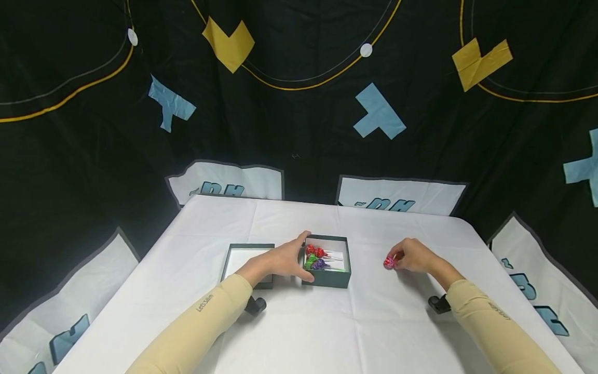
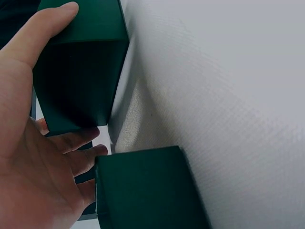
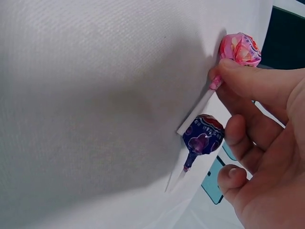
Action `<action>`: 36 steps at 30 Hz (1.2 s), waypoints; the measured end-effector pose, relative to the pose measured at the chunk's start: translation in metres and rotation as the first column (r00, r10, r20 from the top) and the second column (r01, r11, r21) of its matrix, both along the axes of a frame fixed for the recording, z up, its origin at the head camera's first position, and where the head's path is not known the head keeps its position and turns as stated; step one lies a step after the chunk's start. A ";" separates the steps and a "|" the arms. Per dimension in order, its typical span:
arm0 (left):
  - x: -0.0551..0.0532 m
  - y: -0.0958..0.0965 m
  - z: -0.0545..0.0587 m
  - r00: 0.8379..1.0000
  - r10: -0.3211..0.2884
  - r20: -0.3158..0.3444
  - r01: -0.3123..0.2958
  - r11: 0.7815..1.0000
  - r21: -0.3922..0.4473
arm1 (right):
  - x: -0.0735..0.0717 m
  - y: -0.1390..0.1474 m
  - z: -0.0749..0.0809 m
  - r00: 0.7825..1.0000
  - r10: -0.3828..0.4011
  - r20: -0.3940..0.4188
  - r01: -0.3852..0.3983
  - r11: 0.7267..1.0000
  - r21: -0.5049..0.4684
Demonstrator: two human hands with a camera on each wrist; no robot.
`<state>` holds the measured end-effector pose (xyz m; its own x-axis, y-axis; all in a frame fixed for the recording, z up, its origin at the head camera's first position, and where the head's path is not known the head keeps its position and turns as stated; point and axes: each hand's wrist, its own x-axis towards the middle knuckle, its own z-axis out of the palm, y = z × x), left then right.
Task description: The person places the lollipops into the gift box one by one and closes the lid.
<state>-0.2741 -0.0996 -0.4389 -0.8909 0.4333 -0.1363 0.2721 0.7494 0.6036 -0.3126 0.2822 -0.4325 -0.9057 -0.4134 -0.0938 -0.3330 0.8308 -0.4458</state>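
My left hand (image 1: 282,259) grips the dark green box (image 1: 327,279) at its left end, thumb on the near wall and fingers at the far side. Inside the box lie several wrapped lollipops: red ones (image 1: 320,252), a green one (image 1: 310,261) and a purple one (image 1: 320,264), sticks toward the right. Off to the right, my right hand (image 1: 413,254) pinches a pink lollipop (image 3: 239,49) just below its head, with the white stick slanting close over the cloth. A blue-purple lollipop (image 3: 204,135) lies beside its curled fingers in the right wrist view.
Left of the box is a shallow dark green tray or lid (image 1: 248,246) with a white inside, partly behind my left hand and forearm. White cloth covers the table (image 1: 299,332). A black curtain (image 1: 289,130) hangs behind it.
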 end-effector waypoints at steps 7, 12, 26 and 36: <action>0.000 0.000 0.000 1.000 0.004 0.003 -0.004 1.000 -0.011 | -0.002 -0.002 0.004 1.000 -0.006 0.018 0.006 1.000 0.017; 0.000 0.000 -0.001 1.000 0.007 0.003 -0.006 1.000 -0.019 | -0.003 -0.005 0.010 0.999 0.042 0.001 -0.042 0.999 -0.011; 0.000 0.000 0.000 1.000 0.004 0.001 -0.004 1.000 -0.010 | -0.006 -0.025 0.024 0.993 0.119 -0.019 -0.121 0.986 -0.119; 0.000 -0.001 0.001 1.000 -0.001 0.004 0.001 1.000 -0.007 | -0.009 -0.036 0.034 0.995 0.091 0.034 -0.084 0.984 -0.160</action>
<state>-0.2742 -0.1002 -0.4382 -0.8900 0.4330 -0.1430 0.2701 0.7532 0.5998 -0.3214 0.2465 -0.3987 -0.8621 -0.5035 -0.0577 -0.3799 0.7174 -0.5840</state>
